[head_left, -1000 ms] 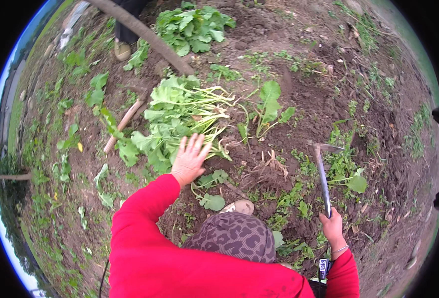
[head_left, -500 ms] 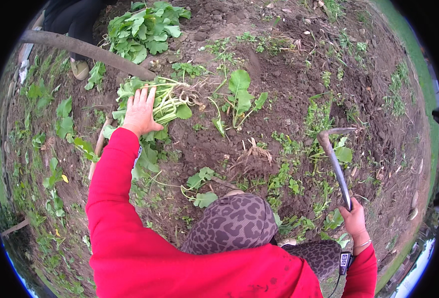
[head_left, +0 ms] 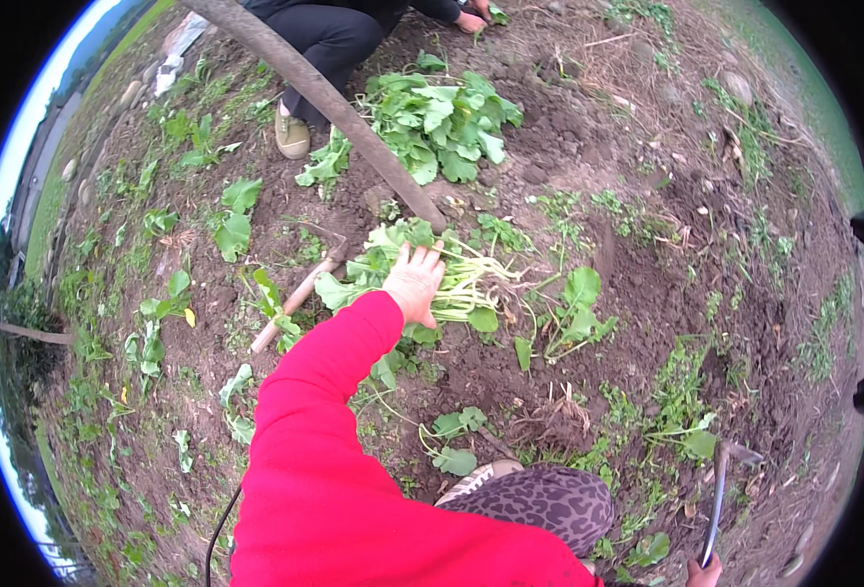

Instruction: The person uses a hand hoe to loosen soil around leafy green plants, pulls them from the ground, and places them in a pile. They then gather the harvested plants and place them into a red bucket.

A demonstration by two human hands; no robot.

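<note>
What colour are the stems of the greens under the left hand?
The stems are pale yellowish green, seen best in the head view.

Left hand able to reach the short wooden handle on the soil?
Likely yes: the wooden handle lies largely uncovered, left of the left hand, which is on the leafy greens.

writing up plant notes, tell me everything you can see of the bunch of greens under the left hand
The bunch of greens lies on its side on the soil, loose, with no tie visible. Broad green leaves spread toward the left, while pale, slender stems run right, ending in thin brownish roots. The left hand rests on it, hiding part. A wooden-looking pole ends at its upper edge in the picture; contact there is unclear.
</note>
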